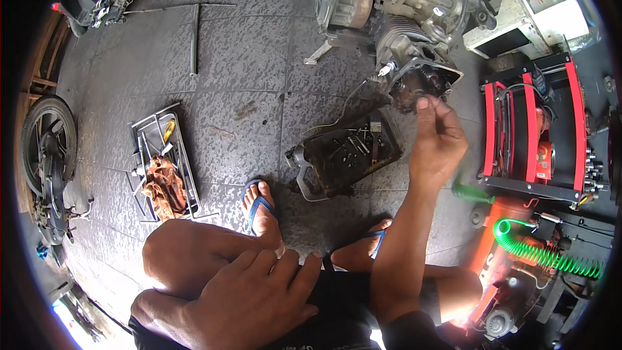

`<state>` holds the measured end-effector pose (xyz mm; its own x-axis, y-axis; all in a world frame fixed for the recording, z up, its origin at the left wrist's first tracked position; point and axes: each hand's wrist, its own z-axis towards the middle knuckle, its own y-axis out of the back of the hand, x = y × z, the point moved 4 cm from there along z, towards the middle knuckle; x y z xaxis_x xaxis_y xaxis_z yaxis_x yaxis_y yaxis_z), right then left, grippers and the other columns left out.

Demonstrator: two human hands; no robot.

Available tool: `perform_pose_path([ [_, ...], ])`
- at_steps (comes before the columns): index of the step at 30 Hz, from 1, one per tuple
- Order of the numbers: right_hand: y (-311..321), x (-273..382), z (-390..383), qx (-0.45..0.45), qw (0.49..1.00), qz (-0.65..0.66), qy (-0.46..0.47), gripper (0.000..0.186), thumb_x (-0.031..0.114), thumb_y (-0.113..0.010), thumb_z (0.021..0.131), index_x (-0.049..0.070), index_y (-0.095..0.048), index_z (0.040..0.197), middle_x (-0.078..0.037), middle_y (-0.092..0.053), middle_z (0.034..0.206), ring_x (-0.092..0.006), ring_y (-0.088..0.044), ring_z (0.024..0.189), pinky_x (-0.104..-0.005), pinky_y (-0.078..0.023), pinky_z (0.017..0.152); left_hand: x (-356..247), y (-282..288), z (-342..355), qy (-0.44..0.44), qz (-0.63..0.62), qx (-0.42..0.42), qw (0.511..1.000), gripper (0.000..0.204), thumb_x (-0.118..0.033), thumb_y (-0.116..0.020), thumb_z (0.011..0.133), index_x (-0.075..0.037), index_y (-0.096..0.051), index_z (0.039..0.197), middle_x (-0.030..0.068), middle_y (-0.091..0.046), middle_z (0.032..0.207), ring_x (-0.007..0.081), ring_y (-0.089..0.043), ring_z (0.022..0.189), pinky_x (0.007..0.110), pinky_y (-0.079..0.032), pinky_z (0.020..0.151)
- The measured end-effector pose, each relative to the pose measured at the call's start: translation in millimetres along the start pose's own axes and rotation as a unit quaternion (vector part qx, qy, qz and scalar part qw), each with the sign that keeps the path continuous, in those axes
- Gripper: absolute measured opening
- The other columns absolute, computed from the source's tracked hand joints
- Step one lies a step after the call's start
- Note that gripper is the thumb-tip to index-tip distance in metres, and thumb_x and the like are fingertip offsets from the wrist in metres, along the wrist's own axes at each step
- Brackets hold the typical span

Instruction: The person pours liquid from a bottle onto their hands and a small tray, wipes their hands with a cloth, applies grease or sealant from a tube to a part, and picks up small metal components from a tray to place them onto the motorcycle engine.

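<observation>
My right hand [438,136] is raised at the dark open cylinder head [418,84] of a motorbike engine [405,6], its thumb and fingers pinched; what is between them I cannot make out. A spark plug part [387,69] with a cable sticks out from the engine's left side. My left hand [253,285] rests over my bent left leg, fingers loosely spread and curved, holding nothing visible. Below the engine a dark oily tray [334,178] holds several small metal parts and a brush, beside a plastic jug [301,172].
A metal rack [161,116] with a brown rag lies left; beyond it a wheel [35,133] and other bike parts. A red-black tool cart [531,185], orange compressor [508,207] with green coiled hose [551,253], and white cabinet [544,6] stand right. My sandalled feet are on the tiled floor [240,58].
</observation>
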<state>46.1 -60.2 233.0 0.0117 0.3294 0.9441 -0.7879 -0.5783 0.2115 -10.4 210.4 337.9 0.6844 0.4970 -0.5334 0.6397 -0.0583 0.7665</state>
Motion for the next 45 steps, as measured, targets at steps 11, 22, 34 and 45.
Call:
perform_pose_path([
  [11, -4, -4, -8, -0.029, 0.993, -0.072, 0.091, 0.011, 0.003, -0.075, 0.087, 0.0, -0.066, 0.093, -0.001, -0.064, 0.083, -0.0057, -0.051, 0.068, -0.0219, -0.044, 0.061, 0, 6, 1, 0.015, -0.024, 0.036, 0.999, 0.064, -0.047, -0.067, 0.085, -0.004, -0.054, 0.132, 0.0144, -0.063, 0.117, 0.0286, -0.062, 0.103, 0.039, -0.05, 0.088],
  [22, -35, -245, -67, 0.247, 0.894, -0.364, -0.088, 0.02, 0.016, -0.062, 0.087, 0.013, -0.076, 0.101, -0.016, -0.073, 0.093, -0.037, -0.07, 0.092, -0.0441, -0.055, 0.083, 6, 1, -1, 0.043, -0.031, 0.006, 0.999, 0.066, -0.037, -0.074, 0.079, -0.006, -0.053, 0.133, 0.0117, -0.059, 0.12, 0.0287, -0.056, 0.116, 0.042, -0.05, 0.091],
  [34, -61, -291, -59, 0.34, 0.78, -0.524, -0.032, 0.039, 0.019, -0.072, 0.079, 0.023, -0.072, 0.117, -0.014, -0.07, 0.106, -0.0353, -0.067, 0.102, -0.047, -0.055, 0.087, 14, 9, 4, 0.047, -0.057, 0.036, 0.997, 0.064, -0.034, -0.073, 0.079, -0.006, -0.052, 0.133, 0.0106, -0.059, 0.119, 0.025, -0.059, 0.105, 0.038, -0.05, 0.087],
  [45, -7, -252, -58, 0.006, 0.947, -0.311, -0.08, 0.018, 0.013, -0.069, 0.081, 0.006, -0.068, 0.097, -0.015, -0.071, 0.093, -0.0297, -0.069, 0.078, -0.0386, -0.056, 0.071, 6, 9, 4, 0.03, -0.02, 0.064, 0.997, 0.067, -0.04, -0.067, 0.087, -0.003, -0.048, 0.14, 0.0226, -0.047, 0.142, 0.0353, -0.057, 0.112, 0.049, -0.051, 0.088],
])
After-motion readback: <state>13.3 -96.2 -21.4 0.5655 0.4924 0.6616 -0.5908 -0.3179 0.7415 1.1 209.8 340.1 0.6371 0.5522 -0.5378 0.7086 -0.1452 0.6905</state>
